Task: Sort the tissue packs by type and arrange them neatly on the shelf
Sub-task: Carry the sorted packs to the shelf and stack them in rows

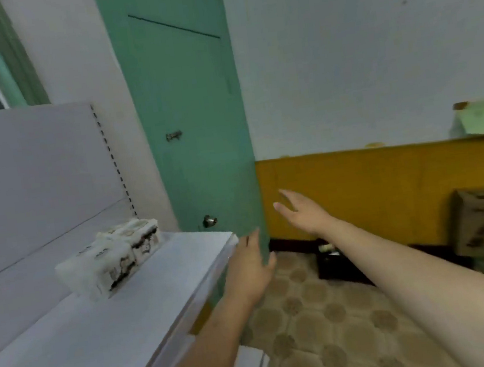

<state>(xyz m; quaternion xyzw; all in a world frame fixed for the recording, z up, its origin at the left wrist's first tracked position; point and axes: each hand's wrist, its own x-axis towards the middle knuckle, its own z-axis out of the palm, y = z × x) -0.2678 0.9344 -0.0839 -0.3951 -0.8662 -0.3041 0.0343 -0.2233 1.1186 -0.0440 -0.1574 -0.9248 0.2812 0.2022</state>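
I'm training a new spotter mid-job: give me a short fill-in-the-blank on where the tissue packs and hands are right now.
1. The tissue packs lie on the white ____.
2. Both the left hand and the right hand hold ____.
3. Behind the hands stands a door painted ____.

Missing words: shelf; nothing; green

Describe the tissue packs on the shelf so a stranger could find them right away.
Start at the green door, then look left to the white shelf. The tissue packs sit together near its back panel, white wrappers with dark markings, the only items visible on that shelf.
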